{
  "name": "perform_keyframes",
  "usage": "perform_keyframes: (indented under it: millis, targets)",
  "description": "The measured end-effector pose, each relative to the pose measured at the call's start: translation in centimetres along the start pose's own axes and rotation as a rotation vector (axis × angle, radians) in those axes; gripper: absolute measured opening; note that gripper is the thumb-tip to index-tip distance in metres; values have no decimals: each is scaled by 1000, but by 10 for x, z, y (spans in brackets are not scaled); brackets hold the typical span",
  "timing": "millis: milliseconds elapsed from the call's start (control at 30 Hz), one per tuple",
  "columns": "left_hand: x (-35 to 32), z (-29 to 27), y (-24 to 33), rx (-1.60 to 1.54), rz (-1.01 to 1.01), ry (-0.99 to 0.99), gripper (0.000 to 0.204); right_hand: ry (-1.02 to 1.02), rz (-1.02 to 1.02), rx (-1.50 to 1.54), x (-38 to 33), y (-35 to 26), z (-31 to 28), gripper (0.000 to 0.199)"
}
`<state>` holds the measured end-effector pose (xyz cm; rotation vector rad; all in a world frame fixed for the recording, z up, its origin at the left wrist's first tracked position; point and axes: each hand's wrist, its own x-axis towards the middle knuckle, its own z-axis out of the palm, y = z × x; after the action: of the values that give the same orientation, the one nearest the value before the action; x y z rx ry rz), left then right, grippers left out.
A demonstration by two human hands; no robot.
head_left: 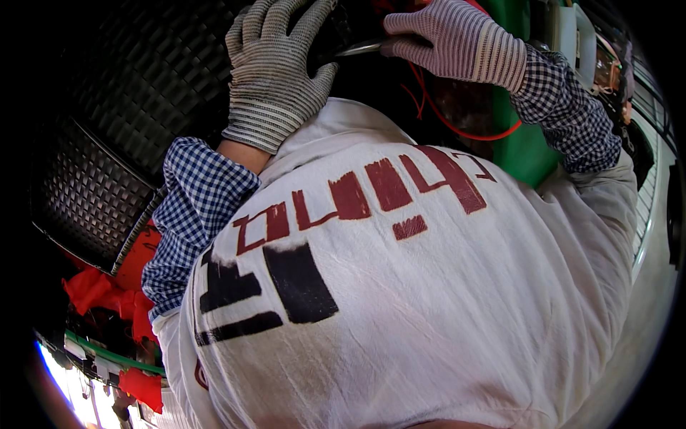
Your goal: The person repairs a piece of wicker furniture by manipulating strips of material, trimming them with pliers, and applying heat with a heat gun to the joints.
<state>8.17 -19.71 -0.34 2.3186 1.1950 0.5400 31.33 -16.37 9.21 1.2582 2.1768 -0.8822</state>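
Note:
My left hand (pixel 275 68), in a grey striped knit glove, rests with its fingers stretched and spread beside a dark woven panel (pixel 143 68). The fingertips run past the upper edge of the view. In a similar glove, my right hand (pixel 454 39) has its fingers closed on a thin, shiny metal tool (pixel 359 48) that points toward the left hand. The tool's kind and its far end are lost in shadow. Below the right hand a thin red cord (pixel 479 136) hangs in a loop.
On the left, a second black woven piece (pixel 89 193) angles down. Red cloth (pixel 100 289) and a green curved rim (pixel 114 357) lie beneath it. A smooth green surface (pixel 518 146) stands under my right forearm. Mixed items (pixel 607 61) crowd the far right.

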Motion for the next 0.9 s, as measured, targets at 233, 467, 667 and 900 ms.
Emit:
perform_keyframes:
  millis: [233,467,667,900]
  targets:
    - [0,0,2,-6,-33,-12,81,42,-78,0,6,6,7,30]
    - [1,-1,1,-1,-40,-24,82,44,-116,60,11,9,10,31]
    - [5,6,-6,4,-37,-23,81,31,-60,124,11,11,14,31]
    - [18,18,-25,162,21,119,72,637,-107,311,-19,47,-14,24]
